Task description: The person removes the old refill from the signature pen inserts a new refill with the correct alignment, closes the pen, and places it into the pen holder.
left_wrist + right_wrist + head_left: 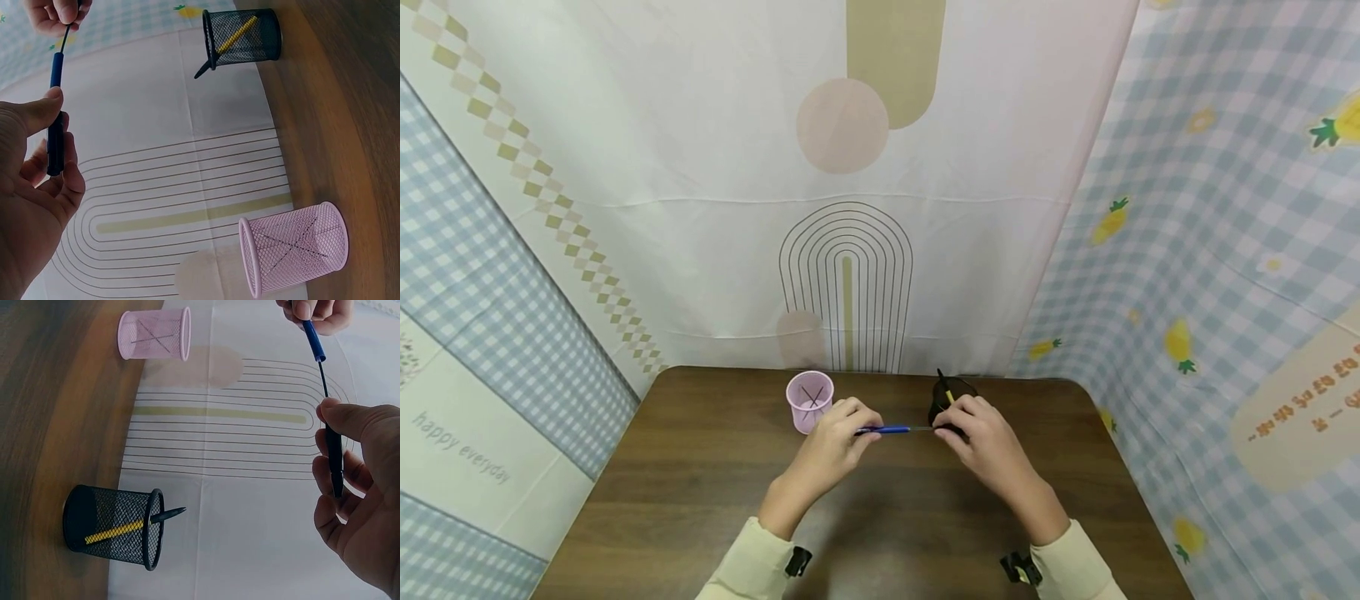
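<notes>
Above the table, my left hand grips the blue barrel of a pen, whose rear end is black. Thumb and fingertips of my right hand pinch the pen's black section, which has a tapered end. A thin dark refill shows between the two parts, running from the right hand's piece to the mouth of the blue barrel. Both parts lie nearly in one line, with a short gap where the refill is bare.
A pink mesh pen cup stands at the back of the brown table, beyond my left hand. Behind the right hand is a black mesh pen cup, holding a yellow-and-black pen. A patterned cloth hangs behind the table.
</notes>
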`<action>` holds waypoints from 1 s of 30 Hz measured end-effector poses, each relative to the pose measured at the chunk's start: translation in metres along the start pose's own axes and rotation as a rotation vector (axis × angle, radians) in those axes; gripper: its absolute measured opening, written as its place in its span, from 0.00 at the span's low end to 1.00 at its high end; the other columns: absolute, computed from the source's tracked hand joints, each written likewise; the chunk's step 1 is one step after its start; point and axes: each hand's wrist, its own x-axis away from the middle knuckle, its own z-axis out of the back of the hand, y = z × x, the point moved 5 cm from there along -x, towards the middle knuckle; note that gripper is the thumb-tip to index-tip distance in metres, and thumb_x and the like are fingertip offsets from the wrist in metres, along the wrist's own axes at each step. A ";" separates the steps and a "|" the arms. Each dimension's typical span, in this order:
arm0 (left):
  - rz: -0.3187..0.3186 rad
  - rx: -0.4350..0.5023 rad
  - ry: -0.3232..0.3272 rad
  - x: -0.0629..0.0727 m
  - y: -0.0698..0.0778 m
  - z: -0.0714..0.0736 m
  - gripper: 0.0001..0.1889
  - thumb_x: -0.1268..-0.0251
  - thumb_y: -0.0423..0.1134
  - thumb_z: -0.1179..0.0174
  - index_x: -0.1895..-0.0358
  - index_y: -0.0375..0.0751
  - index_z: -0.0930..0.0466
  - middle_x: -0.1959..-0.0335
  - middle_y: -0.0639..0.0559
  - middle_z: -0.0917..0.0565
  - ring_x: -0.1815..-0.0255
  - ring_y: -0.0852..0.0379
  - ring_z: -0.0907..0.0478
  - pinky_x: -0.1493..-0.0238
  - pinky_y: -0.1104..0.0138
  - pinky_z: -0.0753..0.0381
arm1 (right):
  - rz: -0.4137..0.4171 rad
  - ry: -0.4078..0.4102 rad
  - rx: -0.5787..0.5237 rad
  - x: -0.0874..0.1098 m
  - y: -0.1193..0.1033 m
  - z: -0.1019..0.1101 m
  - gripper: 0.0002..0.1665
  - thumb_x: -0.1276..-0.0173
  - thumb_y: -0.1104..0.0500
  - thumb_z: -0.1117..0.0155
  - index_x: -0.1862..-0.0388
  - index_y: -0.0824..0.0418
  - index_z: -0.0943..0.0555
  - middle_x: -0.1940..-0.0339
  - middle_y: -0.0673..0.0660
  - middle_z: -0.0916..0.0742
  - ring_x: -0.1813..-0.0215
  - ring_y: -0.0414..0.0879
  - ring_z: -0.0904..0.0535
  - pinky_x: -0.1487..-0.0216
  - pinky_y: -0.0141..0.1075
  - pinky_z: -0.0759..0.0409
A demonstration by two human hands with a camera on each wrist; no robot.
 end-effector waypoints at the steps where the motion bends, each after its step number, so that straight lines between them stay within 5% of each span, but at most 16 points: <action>1: -0.001 -0.002 0.002 0.000 0.000 0.000 0.12 0.49 0.28 0.23 0.63 0.43 0.15 0.66 0.55 0.17 0.63 0.57 0.21 0.60 0.65 0.20 | -0.002 -0.002 0.003 0.000 0.001 0.000 0.11 0.41 0.61 0.20 0.63 0.50 0.13 0.63 0.46 0.17 0.61 0.40 0.25 0.62 0.37 0.23; 20: 0.033 -0.018 -0.030 0.010 -0.009 -0.004 0.12 0.47 0.28 0.24 0.63 0.43 0.16 0.65 0.55 0.17 0.62 0.58 0.20 0.59 0.65 0.19 | -0.076 -0.036 -0.043 0.010 0.015 0.001 0.09 0.39 0.60 0.21 0.62 0.50 0.12 0.62 0.44 0.17 0.58 0.39 0.24 0.60 0.36 0.21; 30: 0.035 -0.006 -0.072 0.018 -0.017 -0.020 0.12 0.47 0.28 0.24 0.63 0.43 0.16 0.66 0.55 0.18 0.64 0.59 0.21 0.61 0.67 0.20 | -0.072 -0.040 -0.068 0.009 0.016 0.005 0.08 0.38 0.60 0.22 0.62 0.51 0.12 0.62 0.43 0.17 0.58 0.39 0.26 0.61 0.35 0.23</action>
